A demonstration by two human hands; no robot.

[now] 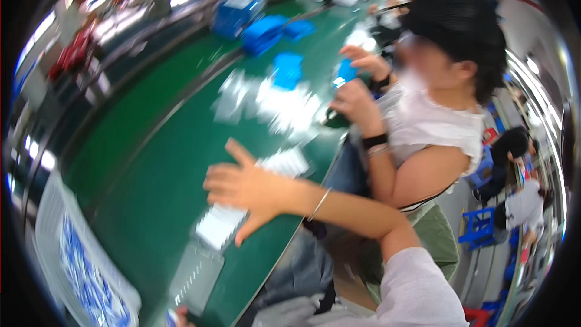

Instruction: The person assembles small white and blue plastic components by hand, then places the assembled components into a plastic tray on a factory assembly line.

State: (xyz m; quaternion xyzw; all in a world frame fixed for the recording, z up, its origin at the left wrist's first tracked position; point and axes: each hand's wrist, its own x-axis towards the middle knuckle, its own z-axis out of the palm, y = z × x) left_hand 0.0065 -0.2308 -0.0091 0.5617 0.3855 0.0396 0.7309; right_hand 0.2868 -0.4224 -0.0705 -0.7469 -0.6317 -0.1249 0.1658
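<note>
My right hand [257, 188] is spread wide, palm down, over white ridged pieces [221, 225] on the green table; whether it touches them I cannot tell. More white ridged pieces [284, 163] show just beyond its fingers. Toward me, a grey translucent flat sheet [196, 275] with a row of small white marks lies on the tabletop. At the bottom edge only the fingertips of my left hand [183, 317] come into view, closed on a small blue-and-white piece [172, 317]. Most of that hand is cut off.
A white basket [45, 206] of blue-and-white pieces stands at left. Beyond my right hand lie clear plastic bags [284, 106] and a blue packet [287, 71]. A co-worker [436, 103] at right holds a blue item [345, 73]. A blue box [238, 15] sits farther back.
</note>
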